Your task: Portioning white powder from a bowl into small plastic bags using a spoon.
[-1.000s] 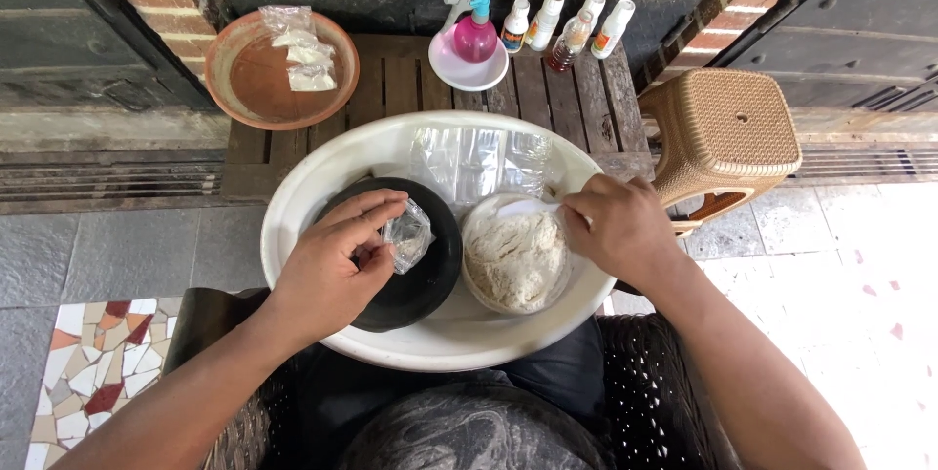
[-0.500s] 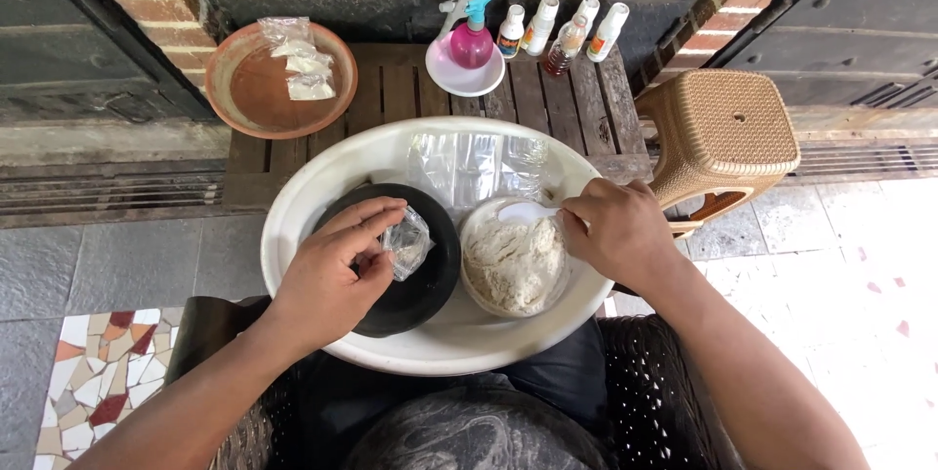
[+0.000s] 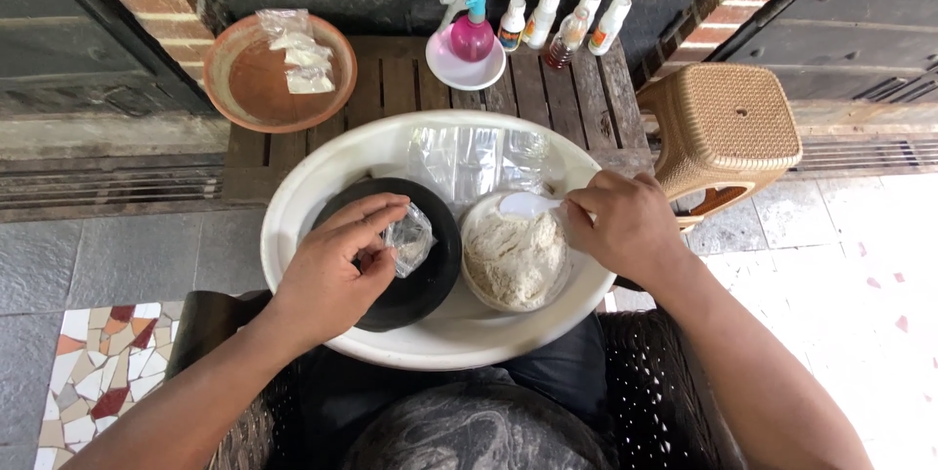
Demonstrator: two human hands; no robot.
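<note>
Both hands work inside a wide white plastic basin [image 3: 322, 172] that rests on the person's lap in the middle of the frame. Left hand [image 3: 337, 270] pinches a small clear plastic pouch [image 3: 408, 240] between thumb and fingertips, holding it over a round black dish [image 3: 430, 279] at centre left of the basin. Right hand [image 3: 625, 226] is closed around the handle of a small white plastic spoon [image 3: 528, 204], whose bowl sits at the upper rim of a clear round container of pale beige powder [image 3: 515, 260], just right of the black dish.

By my judgement the filling is somewhere in its middle. The pinched pouch already looks to hold a little pale material, though how much I cannot tell. At the upper left of the frame a brown clay bowl [image 3: 259, 89] holds a few small packets with white contents [image 3: 298, 50], which I take as finished ones. Flat clear empty bags [image 3: 479, 157] lie in the upper part of the basin, seemingly unfilled, and the container is nearly full of powder, so plenty appears left.

Beyond the basin, top centre, stand a pink spray bottle [image 3: 471, 32] in a white dish and several small white-capped bottles [image 3: 572, 25] on a dark wooden slatted pallet [image 3: 391, 74].
</note>
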